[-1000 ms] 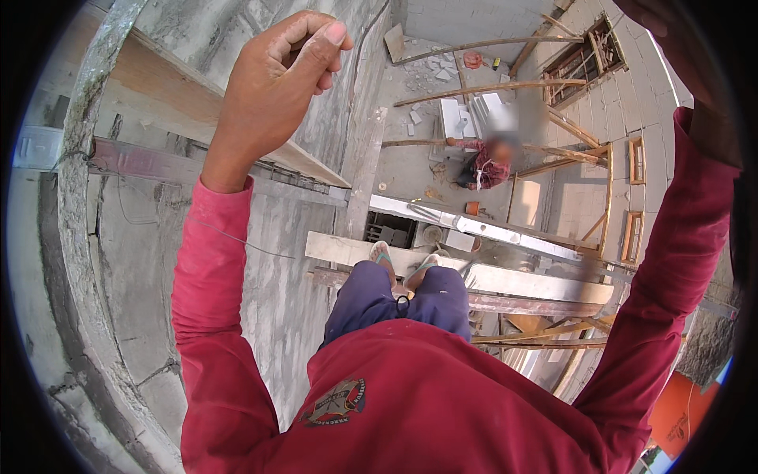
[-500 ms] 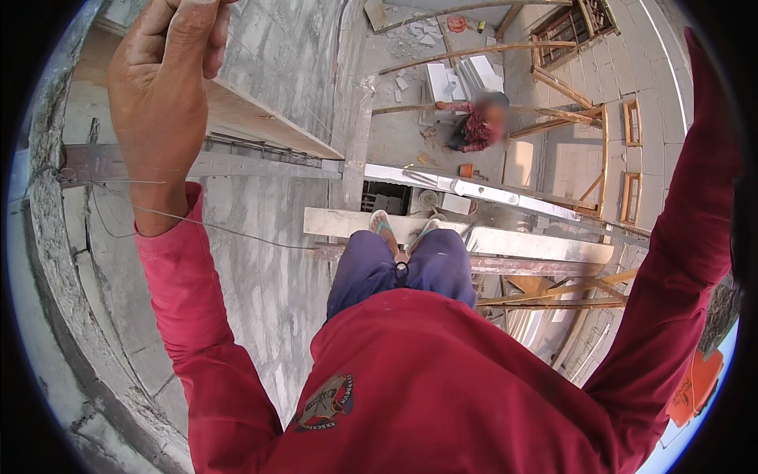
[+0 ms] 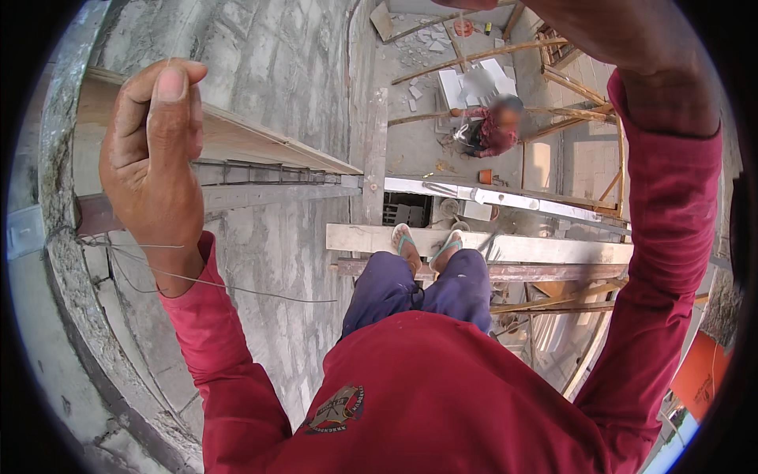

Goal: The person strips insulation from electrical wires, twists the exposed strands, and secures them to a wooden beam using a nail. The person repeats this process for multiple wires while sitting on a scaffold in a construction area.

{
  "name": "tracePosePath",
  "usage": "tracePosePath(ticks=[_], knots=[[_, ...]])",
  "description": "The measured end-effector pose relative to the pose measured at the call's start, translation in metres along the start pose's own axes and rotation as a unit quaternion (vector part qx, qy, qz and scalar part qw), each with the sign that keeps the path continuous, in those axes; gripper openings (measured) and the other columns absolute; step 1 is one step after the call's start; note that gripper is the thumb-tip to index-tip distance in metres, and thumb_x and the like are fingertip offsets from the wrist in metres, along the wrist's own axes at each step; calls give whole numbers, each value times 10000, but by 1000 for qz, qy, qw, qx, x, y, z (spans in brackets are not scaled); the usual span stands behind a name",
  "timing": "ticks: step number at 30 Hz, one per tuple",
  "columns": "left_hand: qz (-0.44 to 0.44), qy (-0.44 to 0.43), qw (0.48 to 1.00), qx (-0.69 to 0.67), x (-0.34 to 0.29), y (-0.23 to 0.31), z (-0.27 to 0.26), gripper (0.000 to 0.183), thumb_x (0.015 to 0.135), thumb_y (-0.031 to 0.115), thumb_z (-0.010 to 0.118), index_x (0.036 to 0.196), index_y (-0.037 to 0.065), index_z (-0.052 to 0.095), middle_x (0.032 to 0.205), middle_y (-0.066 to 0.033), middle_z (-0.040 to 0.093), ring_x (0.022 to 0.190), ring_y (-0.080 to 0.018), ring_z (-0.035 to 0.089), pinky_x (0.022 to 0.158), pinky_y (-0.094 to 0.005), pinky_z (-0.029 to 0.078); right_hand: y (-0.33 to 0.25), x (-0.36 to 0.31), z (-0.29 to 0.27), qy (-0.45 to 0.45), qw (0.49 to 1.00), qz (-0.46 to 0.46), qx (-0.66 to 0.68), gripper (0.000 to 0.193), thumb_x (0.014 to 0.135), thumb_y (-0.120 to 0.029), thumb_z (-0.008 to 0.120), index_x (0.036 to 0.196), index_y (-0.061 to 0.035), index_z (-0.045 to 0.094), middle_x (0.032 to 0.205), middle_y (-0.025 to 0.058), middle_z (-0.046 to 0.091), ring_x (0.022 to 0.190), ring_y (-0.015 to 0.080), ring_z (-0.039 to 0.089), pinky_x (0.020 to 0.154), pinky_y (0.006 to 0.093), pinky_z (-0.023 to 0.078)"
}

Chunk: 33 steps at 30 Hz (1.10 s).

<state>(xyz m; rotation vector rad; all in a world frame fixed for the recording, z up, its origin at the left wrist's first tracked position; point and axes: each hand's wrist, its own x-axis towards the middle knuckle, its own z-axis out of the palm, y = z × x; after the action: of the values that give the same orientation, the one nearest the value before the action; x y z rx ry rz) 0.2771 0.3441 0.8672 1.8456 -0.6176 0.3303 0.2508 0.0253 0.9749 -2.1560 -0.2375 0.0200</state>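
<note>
My left hand (image 3: 158,150) is raised at the upper left, its thumb pressed against the curled fingers. Whatever is pinched there is too small to make out. Behind that hand are a wooden board (image 3: 276,142) and a grey beam (image 3: 268,194). A thin wire (image 3: 260,295) is tied round the beam's left end, and its loose end runs past my left wrist. High at the upper right, my right hand (image 3: 624,28) reaches across, partly cut off by the picture's edge. Its fingers are mostly out of sight, so their grip does not show.
I stand in sandals on a narrow plank (image 3: 553,249) high above the floor. A white-splashed beam (image 3: 505,197) crosses just ahead. Far below, a co-worker (image 3: 497,130) bends beside white slabs (image 3: 474,83). Wooden poles (image 3: 482,59) cross between, and a block wall (image 3: 260,253) rises at left.
My left hand has come down and its fingers now show fully. My right hand has come into view at the upper right. The scene below has shifted slightly rightward.
</note>
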Motion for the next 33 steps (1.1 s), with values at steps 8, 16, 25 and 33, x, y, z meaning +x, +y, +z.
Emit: tracePosePath(ticks=[8,16,25,33], knots=[[3,-26,996,-87,15,47,-11,240,1099,261,673,1134,32,734,855,59,591,731,-21,488,651,-214,407,-111,2,5,-31,993,-111,-20,334,1102,-358,611,1057,-74,781,590,-101,447,491,36,380,471,241,322],[-45,-20,995,-85,-4,36,-18,301,1118,306,629,1141,18,713,898,0,643,766,-70,575,717,-249,501,-161,7,28,-37,991,-97,-83,393,1113,-370,535,1152,-62,776,674,-53,487,620,90,449,619,296,422],[-81,61,993,-68,-18,25,-10,318,1122,302,616,1123,-2,710,988,-42,706,913,-114,664,869,-288,556,-139,57,49,-118,926,-355,-42,431,1100,-322,505,1254,-3,751,665,-26,468,619,113,450,635,328,444],[-136,23,988,66,-62,18,-34,357,1130,338,592,1146,0,706,1008,-72,715,948,-156,689,919,-324,554,-132,25,36,-139,962,-236,-16,413,1079,-304,506,1193,-12,773,630,-44,440,528,104,377,544,315,388]])
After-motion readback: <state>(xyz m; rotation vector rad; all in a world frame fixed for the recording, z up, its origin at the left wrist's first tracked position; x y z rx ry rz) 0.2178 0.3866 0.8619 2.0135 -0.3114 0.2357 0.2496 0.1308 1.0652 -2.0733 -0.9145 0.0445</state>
